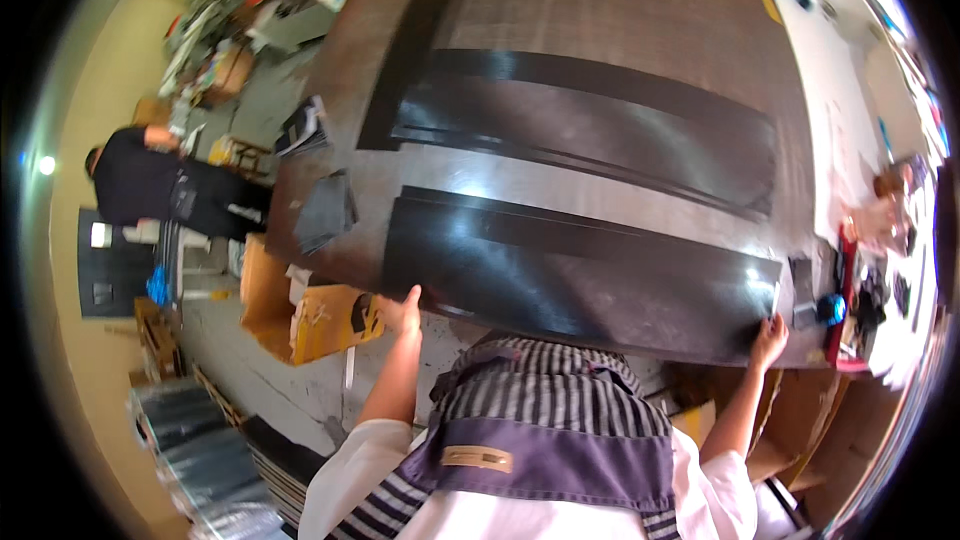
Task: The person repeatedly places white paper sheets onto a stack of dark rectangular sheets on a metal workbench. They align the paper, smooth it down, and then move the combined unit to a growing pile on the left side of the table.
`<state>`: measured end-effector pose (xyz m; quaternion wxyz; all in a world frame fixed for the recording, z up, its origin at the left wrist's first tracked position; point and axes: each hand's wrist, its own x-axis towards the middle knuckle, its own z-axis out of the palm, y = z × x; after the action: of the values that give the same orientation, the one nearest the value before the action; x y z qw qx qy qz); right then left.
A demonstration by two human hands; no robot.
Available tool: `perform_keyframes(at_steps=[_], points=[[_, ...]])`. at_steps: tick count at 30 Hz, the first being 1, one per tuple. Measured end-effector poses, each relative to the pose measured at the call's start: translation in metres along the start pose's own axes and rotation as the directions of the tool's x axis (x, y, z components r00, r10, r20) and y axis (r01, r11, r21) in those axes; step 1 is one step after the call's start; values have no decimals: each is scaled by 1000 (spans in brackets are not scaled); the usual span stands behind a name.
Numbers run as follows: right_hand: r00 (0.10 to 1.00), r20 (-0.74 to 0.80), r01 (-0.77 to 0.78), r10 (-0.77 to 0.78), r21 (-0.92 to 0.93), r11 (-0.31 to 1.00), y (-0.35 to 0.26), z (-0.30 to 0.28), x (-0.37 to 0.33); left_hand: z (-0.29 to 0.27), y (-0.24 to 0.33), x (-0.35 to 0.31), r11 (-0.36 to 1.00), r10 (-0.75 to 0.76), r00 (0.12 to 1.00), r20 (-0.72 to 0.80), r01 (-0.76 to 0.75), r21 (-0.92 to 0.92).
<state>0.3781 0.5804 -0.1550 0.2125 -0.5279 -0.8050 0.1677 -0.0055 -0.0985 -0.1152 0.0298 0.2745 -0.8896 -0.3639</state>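
Note:
A long black sheet [580, 285], glossy and flat, lies along the near edge of the table in front of me, with other sheet edges showing beneath its far side. My left hand [402, 312] grips its near edge by the left end, thumb up and the other fingers mostly hidden. At the near right corner, my right hand [769, 342] is closed on the sheet's edge. A thin pale strip beside those right fingers is too small to make out. Farther back, more long black sheets [590, 130] lie roughly parallel to it.
Another dark strip [415, 50] runs away from me across the brown table [620, 0]. Small dark pieces [326, 212] sit at the table's left. An open cardboard box [268, 305] stands below that edge. Another person [150, 180] is at the far left. Clutter [870, 290] lines the right side.

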Motion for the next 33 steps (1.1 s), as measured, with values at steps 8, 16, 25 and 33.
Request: perform_keyframes(at_steps=[8, 16, 25, 33], points=[[1000, 20, 13, -10, -138, 990, 12, 6, 4, -22, 14, 68, 803, 450, 870, 202, -493, 334], [993, 115, -6, 37, -252, 968, 15, 4, 11, 1, 22, 82, 804, 544, 815, 197, -574, 155], [998, 17, -60, 66, -232, 971, -51, -31, -11, 1, 31, 88, 815, 544, 776, 319, -579, 17], [989, -10, -144, 147, 145, 979, -35, -23, -20, 33, 57, 41, 769, 535, 843, 58, -513, 382]])
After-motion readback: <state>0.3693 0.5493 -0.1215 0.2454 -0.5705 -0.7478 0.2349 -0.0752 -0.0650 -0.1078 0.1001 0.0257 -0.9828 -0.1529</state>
